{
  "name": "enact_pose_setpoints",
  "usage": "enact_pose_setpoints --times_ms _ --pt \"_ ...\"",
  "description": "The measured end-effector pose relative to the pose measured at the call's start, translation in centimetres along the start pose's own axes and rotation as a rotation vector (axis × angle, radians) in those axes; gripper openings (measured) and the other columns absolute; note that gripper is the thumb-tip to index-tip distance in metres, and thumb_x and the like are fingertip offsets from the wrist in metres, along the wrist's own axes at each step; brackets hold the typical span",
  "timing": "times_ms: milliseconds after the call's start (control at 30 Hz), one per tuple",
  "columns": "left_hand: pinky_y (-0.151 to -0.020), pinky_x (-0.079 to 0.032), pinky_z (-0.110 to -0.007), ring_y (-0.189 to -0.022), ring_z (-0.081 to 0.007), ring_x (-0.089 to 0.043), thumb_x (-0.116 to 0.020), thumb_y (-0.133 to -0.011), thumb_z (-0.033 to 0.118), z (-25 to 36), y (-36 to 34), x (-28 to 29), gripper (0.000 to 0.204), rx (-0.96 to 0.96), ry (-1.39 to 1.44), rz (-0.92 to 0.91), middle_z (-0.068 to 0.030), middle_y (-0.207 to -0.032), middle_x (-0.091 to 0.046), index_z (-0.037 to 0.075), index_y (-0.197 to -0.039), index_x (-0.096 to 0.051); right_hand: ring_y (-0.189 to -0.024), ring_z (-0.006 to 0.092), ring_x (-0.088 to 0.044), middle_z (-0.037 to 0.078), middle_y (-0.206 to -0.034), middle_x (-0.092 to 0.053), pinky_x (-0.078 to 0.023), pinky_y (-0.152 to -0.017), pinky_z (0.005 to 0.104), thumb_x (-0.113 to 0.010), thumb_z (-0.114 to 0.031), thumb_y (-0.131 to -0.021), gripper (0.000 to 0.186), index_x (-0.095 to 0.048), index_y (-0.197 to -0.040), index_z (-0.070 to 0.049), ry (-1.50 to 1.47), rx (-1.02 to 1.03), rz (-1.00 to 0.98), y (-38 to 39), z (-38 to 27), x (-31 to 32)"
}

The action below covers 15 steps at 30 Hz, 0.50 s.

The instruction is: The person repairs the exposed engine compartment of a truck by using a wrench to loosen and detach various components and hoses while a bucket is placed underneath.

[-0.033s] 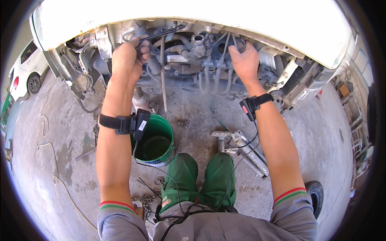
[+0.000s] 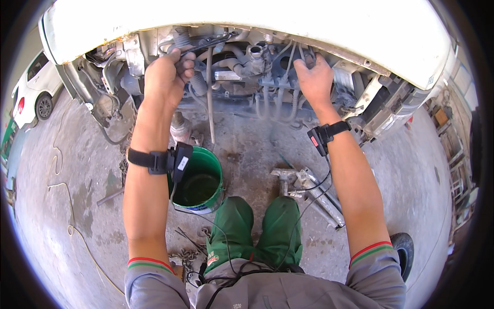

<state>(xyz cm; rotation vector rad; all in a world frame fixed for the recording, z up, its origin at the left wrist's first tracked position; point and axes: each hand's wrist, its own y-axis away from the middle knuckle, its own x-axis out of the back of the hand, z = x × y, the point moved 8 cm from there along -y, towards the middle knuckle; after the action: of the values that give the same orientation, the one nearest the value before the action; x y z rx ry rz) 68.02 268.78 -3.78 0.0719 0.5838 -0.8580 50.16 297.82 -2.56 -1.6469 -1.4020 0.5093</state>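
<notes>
My left hand (image 2: 167,74) is at the open front of a white vehicle (image 2: 247,11). Its fingers are curled at the near end of a long dark bar-shaped piece (image 2: 211,41), whose exact kind I cannot make out. A ribbed hose (image 2: 197,82) runs beside those fingers, and a thin straight rod (image 2: 210,98) hangs down to their right. Farther right, my right hand (image 2: 315,77) is closed among thin metal pipes (image 2: 289,61), its fingertips partly hidden. Between the hands sits a metal pipe fitting with an open round mouth (image 2: 254,54).
Below my left forearm stands a green bucket (image 2: 216,170), with a bottle jack-like cylinder (image 2: 179,129) behind it. A metal floor jack (image 2: 316,195) lies right of my knees. A tyre (image 2: 404,252), a chain (image 2: 185,255) and a pale hose (image 2: 70,226) rest on the concrete. A white car (image 2: 38,92) stands left.
My left hand has shifted very slightly to the right, and its fingers look a little looser. The right hand has barely moved.
</notes>
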Motion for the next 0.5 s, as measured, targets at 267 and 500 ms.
enact_pose_setpoints --times_ms 267,500 --pt "-0.079 -0.055 -0.029 -0.092 -0.0206 -0.067 -0.045 -0.102 0.008 -2.5 6.4 -6.1 0.027 0.078 0.073 -0.281 -0.0189 -0.112 -0.068 -0.009 -0.119 -0.056 -0.069 0.0352 -0.065 0.022 -0.075 -0.066 -0.051 -0.07 0.0399 -0.066 -0.026 -0.077 0.035 -0.062 -0.087 0.007 -0.006 -0.057 -0.029 0.1 0.3 0.1" --pt "-0.071 -0.05 -0.029 -0.077 -0.0149 -0.06 -0.048 -0.099 0.01 -3.6 7.0 -8.6 0.021 0.04 0.007 -0.387 -0.0089 -0.091 -0.066 -0.004 -0.1 -0.063 -0.068 0.0344 -0.065 0.021 -0.073 -0.066 -0.052 -0.07 0.0397 -0.066 -0.025 -0.077 0.034 -0.062 -0.087 0.007 0.01 -0.076 -0.041 0.1 0.0 -0.1"
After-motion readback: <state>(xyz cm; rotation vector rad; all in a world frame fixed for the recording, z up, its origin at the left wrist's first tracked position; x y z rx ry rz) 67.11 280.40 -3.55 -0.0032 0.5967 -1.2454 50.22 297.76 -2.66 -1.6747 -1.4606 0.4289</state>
